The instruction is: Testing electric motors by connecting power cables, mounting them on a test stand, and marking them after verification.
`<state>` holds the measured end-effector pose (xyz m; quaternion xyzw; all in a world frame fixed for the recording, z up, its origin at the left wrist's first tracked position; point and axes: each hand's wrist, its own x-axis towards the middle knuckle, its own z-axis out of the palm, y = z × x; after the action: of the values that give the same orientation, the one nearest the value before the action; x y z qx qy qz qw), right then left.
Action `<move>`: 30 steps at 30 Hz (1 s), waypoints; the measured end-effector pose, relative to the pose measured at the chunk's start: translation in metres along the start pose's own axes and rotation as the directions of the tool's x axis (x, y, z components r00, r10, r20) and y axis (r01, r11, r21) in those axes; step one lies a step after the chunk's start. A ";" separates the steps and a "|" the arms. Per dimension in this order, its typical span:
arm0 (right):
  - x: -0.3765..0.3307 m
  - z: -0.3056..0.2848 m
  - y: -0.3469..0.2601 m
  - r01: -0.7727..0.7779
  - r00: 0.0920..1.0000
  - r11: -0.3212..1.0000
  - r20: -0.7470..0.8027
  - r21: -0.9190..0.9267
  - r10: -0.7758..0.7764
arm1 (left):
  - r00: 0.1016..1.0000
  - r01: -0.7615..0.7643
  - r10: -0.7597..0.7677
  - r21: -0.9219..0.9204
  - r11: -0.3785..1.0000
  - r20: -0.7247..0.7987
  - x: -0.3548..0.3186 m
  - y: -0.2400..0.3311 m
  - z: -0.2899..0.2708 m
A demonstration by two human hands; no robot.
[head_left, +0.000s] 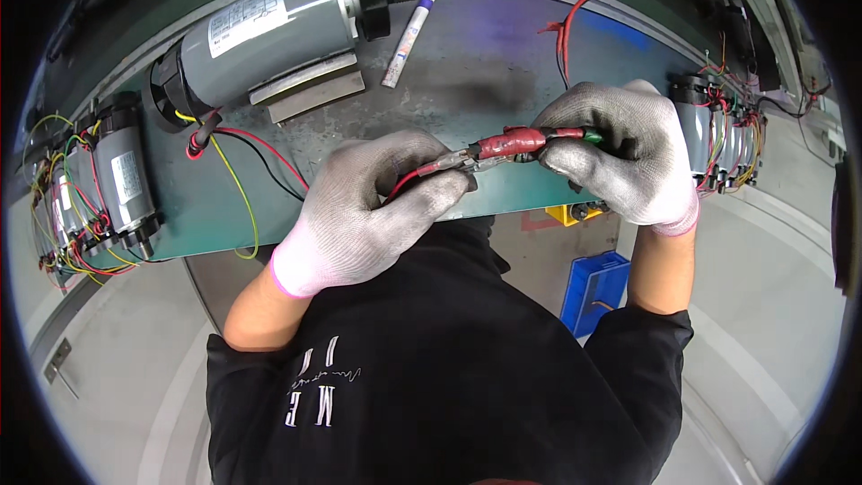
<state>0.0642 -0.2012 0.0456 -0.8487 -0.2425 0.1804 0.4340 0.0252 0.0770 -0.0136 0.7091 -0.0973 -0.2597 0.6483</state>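
Note:
In front of my body, both gloved hands meet over the near edge of the workbench (422,112). My left hand (364,202) is closed, thumb and forefinger pinching a red wire (403,181) close to its end. A clip (510,143) with metal jaws and a red-taped handle spans the gap between the hands, its jaws at the left fingertips. Around its other end the fingers of my right hand (620,153) are closed. A bit of green (593,136) shows between those fingers. Whether the jaws bite on the wire cannot be made out.
A large grey motor (269,36) rests on metal blocks (310,90), its wires trailing across the bench. Beside it lies a white marker (412,34). More wired motors stand at left (126,171) and right (696,121). Below the bench is a blue bin (594,292).

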 end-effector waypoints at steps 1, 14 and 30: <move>-0.001 -0.001 0.000 0.027 1.000 1.000 -0.010 -0.003 -0.027 | 1.000 0.005 -0.005 -0.014 1.000 -0.003 -0.001 0.001 0.001; -0.014 -0.003 -0.003 -0.016 0.998 0.999 -0.060 -0.029 0.014 | 0.998 0.015 -0.017 -0.038 0.999 -0.054 -0.006 0.010 0.011; -0.023 0.041 0.048 0.198 0.962 0.980 -0.185 -0.018 -0.198 | 0.831 -0.390 0.539 0.837 0.385 0.139 0.015 0.052 -0.031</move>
<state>0.0367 -0.2116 -0.0150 -0.8332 -0.2846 0.0559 0.4709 0.0635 0.0894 0.0344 0.8906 -0.3532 0.0683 0.2782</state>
